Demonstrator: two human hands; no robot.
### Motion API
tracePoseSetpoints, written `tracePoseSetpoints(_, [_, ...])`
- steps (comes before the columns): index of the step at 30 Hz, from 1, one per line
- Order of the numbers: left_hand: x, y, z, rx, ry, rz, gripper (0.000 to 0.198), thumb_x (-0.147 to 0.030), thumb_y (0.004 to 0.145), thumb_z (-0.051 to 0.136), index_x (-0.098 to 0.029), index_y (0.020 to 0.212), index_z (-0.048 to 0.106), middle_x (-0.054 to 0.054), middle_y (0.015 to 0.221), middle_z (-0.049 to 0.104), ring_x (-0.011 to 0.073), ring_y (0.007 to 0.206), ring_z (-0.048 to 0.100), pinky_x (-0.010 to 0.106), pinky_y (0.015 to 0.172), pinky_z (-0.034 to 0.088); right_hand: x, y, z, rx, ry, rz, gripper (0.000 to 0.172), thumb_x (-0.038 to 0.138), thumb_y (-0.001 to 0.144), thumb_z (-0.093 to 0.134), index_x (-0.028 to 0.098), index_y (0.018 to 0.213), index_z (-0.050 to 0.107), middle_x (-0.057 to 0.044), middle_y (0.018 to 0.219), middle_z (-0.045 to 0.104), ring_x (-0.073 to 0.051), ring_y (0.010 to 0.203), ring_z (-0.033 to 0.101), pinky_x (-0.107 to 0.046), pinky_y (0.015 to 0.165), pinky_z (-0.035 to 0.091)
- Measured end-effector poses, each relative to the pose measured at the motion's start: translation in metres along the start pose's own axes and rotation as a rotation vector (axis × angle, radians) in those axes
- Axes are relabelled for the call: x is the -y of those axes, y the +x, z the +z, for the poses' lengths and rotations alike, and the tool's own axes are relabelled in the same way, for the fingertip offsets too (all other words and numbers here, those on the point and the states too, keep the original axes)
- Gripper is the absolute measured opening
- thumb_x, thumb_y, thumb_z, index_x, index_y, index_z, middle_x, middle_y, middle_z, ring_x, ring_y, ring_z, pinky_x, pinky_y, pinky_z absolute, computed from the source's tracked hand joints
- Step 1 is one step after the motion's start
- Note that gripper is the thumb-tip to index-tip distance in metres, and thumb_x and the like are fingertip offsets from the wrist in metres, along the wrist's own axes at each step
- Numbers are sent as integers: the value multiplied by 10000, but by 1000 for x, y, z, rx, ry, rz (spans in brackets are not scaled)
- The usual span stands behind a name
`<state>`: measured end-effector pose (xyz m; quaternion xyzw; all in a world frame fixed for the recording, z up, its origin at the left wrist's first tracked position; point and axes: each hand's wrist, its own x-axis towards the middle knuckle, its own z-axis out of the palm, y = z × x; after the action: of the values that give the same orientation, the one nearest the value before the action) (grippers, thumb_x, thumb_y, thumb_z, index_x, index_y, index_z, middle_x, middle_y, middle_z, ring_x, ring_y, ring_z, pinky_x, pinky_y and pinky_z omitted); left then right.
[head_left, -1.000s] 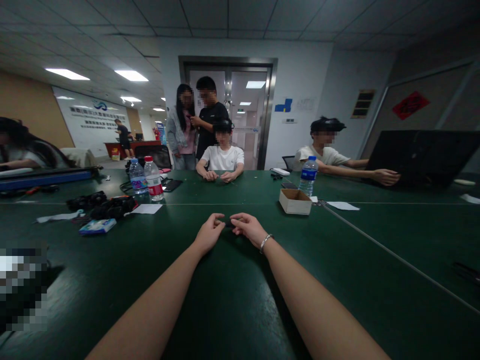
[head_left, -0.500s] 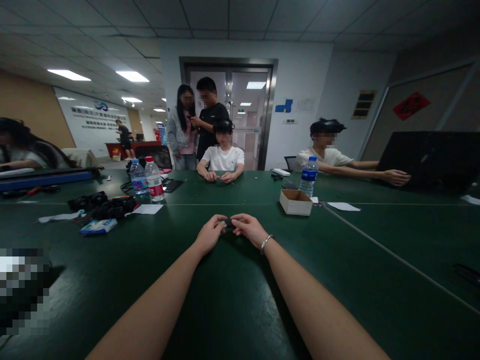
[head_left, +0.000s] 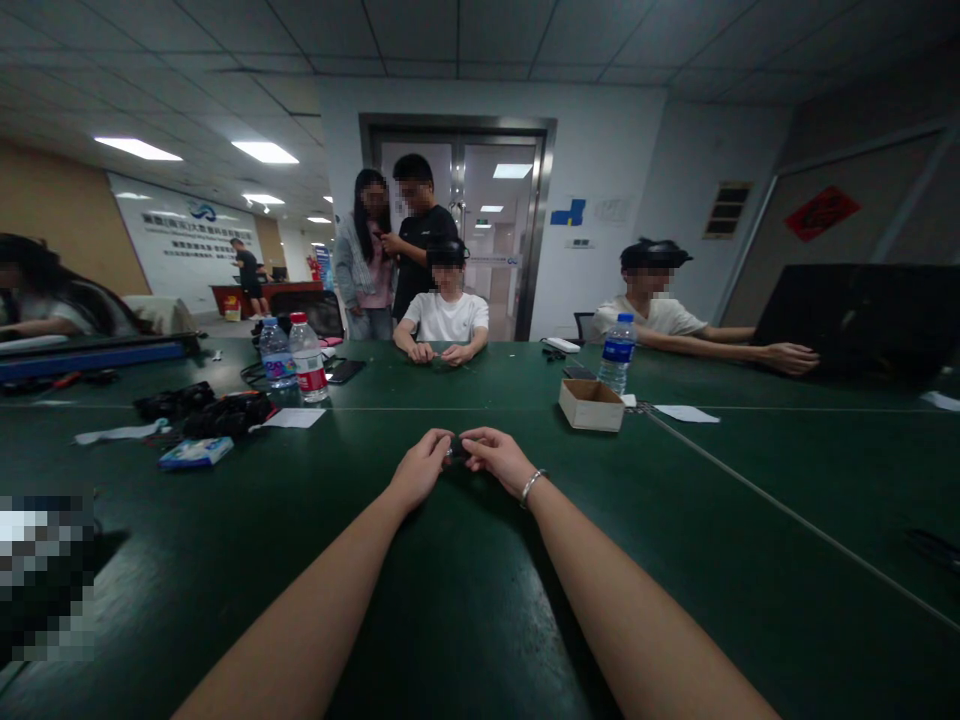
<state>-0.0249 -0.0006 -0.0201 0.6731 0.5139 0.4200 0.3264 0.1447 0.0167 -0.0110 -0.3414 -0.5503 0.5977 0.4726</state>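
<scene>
My left hand [head_left: 422, 467] and my right hand [head_left: 498, 459] meet over the middle of the green table [head_left: 480, 580]. Between their fingertips is a small dark object [head_left: 456, 449] with a shiny, light-coloured bit at its left side; it is too small to name. Both hands pinch it, thumb and fingers closed, one from each side. A silver bracelet [head_left: 532, 487] circles my right wrist. Fingers cover part of the object.
An open cardboard box [head_left: 591, 407] stands ahead on the right, before a blue-capped water bottle [head_left: 617, 354]. On the left are two bottles, black gear [head_left: 229, 413], a blue-white packet [head_left: 196, 453] and paper [head_left: 295, 418]. Across the table a person [head_left: 448, 315] sits; another handles a large black panel [head_left: 862, 320].
My hands stay almost in place, with only a slight shift of the fingers around the small dark object. Slightly more of it shows between the fingertips.
</scene>
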Motion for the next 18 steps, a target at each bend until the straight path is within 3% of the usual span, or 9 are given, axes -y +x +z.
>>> tracePoseSetpoints(5, [-2, -1, -1, 30, 21, 5, 418, -481, 857, 327, -208, 1093, 540, 6, 718, 553, 143, 662, 510, 246, 619, 403, 0, 1, -1, 8, -7, 7, 282, 221, 680, 750, 96, 899, 623, -13, 569, 610, -80, 484, 565, -153, 471, 467])
tracePoseSetpoints(16, [-1, -1, 0, 30, 13, 28, 406, -487, 836, 389, -216, 1100, 535, 21, 819, 581, 150, 735, 536, 247, 637, 405, 2, -1, 1, -20, -11, 18, 203, 173, 711, 720, 104, 876, 624, -7, 577, 604, -80, 491, 569, -152, 472, 468])
tracePoseSetpoints(18, [0, -1, 0, 48, 17, 34, 418, -494, 850, 347, -211, 1085, 543, 13, 751, 571, 149, 693, 529, 252, 621, 401, 2, -1, 1, -19, -18, 26, 191, 165, 716, 714, 105, 874, 624, -8, 582, 609, -75, 483, 563, -152, 472, 469])
